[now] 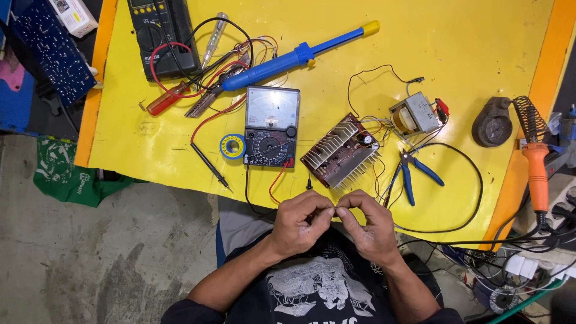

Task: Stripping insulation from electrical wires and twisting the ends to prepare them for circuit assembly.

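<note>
A thin black wire [333, 208] is pinched between the fingertips of both hands at the yellow table's [480, 48] near edge. The left hand [300, 221] and right hand [367, 225] meet thumb to thumb, both closed on it, with the heatsinked circuit board [341, 151] just beyond.

A small white box [73, 15] with red and yellow print lies at the far left, just off the desk [468, 36]. On the desk, a black meter [162, 36] at the far left has a grey screen, and a grey meter [272, 126] in the middle has a pale dial face; beside it lies a blue-and-yellow labelled reel [232, 146].
</note>
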